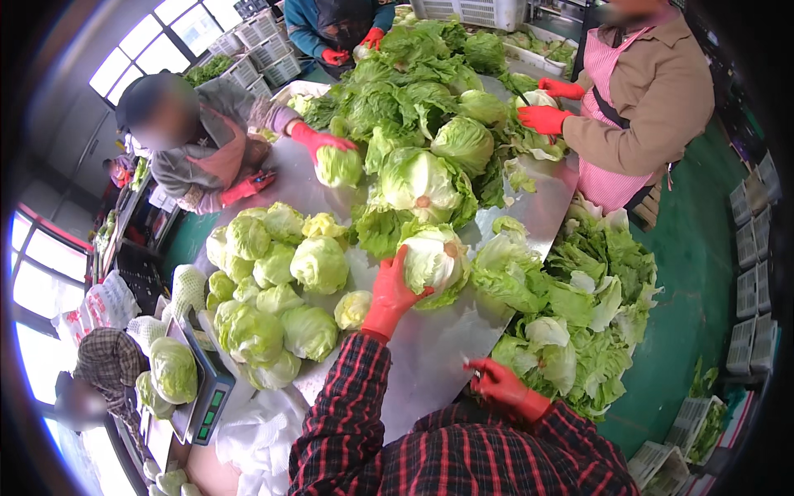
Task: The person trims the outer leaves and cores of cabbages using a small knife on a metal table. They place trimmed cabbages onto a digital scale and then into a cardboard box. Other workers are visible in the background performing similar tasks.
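Observation:
My left hand (397, 291), in a red rubber glove, grips a head of iceberg lettuce (437, 263) from its left side. The pale cut stem of this head faces up and to the right, with green outer leaves around its lower edge. Near the table's right edge, my right hand (505, 390), gloved in red too, is curled around a small tool (476, 374) that is mostly hidden by the fingers. Just beyond the held head lies another lettuce with its stem showing (422, 186). Trimmed lettuce heads (267, 279) are piled to the left of my left hand.
Loose outer leaves (577, 310) heap up along the right edge of the metal table (428, 366). Untrimmed lettuces (409, 87) fill the far middle. A digital scale (208, 397) bears lettuce at lower left. Co-workers stand left (205, 136), far (338, 31) and right (639, 99).

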Available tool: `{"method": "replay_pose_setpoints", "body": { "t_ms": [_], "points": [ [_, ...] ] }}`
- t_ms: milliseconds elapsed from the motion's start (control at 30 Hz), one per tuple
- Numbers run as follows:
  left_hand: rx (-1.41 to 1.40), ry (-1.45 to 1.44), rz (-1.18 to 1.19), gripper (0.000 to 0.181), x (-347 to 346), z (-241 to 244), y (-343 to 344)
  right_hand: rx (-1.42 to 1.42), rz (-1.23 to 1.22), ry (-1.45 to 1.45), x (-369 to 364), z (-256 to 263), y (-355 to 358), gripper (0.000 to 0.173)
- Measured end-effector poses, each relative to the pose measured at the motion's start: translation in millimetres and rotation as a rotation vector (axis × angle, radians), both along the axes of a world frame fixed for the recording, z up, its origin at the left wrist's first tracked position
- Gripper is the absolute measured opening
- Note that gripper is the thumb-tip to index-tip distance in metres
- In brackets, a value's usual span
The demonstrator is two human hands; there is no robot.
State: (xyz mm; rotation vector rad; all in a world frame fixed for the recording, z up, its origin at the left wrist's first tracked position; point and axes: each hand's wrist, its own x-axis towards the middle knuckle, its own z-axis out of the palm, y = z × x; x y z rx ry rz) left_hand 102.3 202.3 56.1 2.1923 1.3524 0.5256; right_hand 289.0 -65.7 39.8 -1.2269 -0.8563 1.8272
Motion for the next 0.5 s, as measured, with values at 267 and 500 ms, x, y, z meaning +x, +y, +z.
{"method": "replay_pose_setpoints", "body": {
  "t_ms": [267, 500],
  "points": [
    [0.085, -0.227, -0.018, 0.112, -5, -28, -16, 0.261, -0.478, -0.278, 31, 16, 189, 0.044],
    [0.055, -0.231, 0.126, 0.13, -1, -20, -88, 0.159, -0.413, -0.232, 18, -21, 162, 0.039]
  ]
}}
